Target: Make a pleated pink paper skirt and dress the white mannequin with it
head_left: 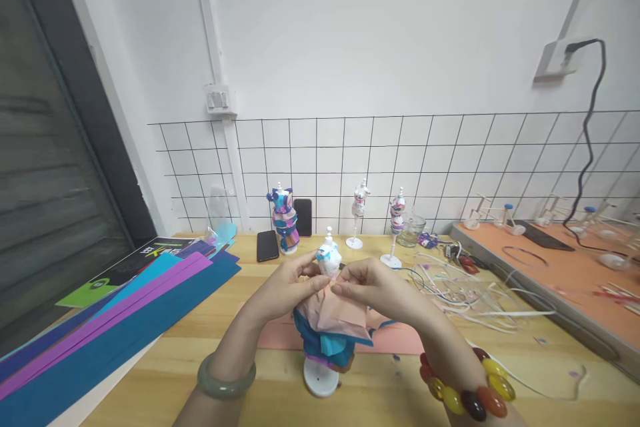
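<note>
A small white dress form (330,260) with blue patches on its bust stands in front of me on a round white base (321,377). Layers of blue, teal and purple paper (327,345) hang around its lower part. Over them lies a pale pink paper skirt (337,313), gathered at the waist. My left hand (290,283) pinches the pink paper at the waist's left side. Opposite it, my right hand (370,283) pinches the same paper close to the waist. The fingertips hide part of the gathered edge.
Decorated dress forms (286,219) stand along the wall, near two phones (267,246). Coloured paper sheets (165,310) are stacked on the left. Tangled ribbons (467,290) and a glass cup (412,230) are at right, beside an orange-topped surface (555,267). Pink paper (277,335) lies under the form.
</note>
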Demonstrator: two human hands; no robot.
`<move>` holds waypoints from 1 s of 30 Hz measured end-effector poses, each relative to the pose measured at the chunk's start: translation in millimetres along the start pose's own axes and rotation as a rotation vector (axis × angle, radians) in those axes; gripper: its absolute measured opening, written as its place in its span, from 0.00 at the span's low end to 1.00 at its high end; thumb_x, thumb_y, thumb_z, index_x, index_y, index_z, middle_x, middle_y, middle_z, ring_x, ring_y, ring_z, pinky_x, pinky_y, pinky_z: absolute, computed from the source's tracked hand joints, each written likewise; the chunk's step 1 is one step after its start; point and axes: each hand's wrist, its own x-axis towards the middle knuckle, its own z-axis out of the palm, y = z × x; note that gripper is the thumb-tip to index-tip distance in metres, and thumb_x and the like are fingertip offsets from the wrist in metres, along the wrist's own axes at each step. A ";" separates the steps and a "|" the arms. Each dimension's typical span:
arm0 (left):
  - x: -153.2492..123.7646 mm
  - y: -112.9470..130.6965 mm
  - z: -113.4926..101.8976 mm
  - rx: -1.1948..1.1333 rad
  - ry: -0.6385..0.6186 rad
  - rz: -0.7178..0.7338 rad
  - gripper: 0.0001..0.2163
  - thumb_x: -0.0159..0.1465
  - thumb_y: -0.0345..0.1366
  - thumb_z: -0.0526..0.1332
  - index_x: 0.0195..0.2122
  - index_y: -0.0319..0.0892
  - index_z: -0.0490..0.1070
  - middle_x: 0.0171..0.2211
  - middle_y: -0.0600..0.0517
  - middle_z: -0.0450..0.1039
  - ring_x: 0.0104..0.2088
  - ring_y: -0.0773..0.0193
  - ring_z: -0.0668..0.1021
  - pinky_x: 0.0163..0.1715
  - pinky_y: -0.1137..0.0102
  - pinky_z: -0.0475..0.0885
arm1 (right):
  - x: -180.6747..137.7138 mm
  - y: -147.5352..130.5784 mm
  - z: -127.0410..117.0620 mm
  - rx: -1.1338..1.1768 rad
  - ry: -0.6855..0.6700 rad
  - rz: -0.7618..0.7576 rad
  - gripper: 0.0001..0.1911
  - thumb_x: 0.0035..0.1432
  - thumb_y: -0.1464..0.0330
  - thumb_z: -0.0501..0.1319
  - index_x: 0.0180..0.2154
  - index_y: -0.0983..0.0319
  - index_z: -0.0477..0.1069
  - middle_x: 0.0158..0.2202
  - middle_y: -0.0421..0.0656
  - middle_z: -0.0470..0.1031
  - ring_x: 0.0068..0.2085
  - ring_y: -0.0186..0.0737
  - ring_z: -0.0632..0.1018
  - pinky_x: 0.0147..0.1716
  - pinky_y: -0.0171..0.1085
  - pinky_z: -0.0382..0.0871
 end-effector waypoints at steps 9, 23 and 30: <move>-1.3 0.6 1.6 -0.106 -0.052 -0.007 0.23 0.60 0.37 0.62 0.56 0.39 0.63 0.44 0.44 0.74 0.48 0.55 0.73 0.47 0.62 0.67 | 0.5 5.1 0.2 -0.067 0.021 -0.014 0.18 0.59 0.57 0.55 0.24 0.63 0.64 0.21 0.35 0.55 0.23 0.30 0.56 0.20 0.31 0.49; 1.6 1.7 3.2 -0.239 -0.005 -0.139 0.25 0.54 0.36 0.67 0.53 0.38 0.67 0.38 0.46 0.78 0.42 0.57 0.76 0.40 0.67 0.68 | -2.7 2.1 0.7 -0.091 0.023 -0.006 0.18 0.59 0.57 0.55 0.25 0.64 0.67 0.20 0.35 0.55 0.22 0.30 0.55 0.20 0.30 0.49; 1.1 0.1 3.7 -0.282 -0.056 -0.101 0.26 0.56 0.38 0.66 0.55 0.40 0.66 0.38 0.46 0.78 0.39 0.59 0.76 0.37 0.70 0.67 | -3.3 -1.5 0.0 -0.101 0.011 -0.009 0.18 0.59 0.58 0.55 0.23 0.63 0.64 0.20 0.34 0.54 0.22 0.30 0.56 0.20 0.31 0.49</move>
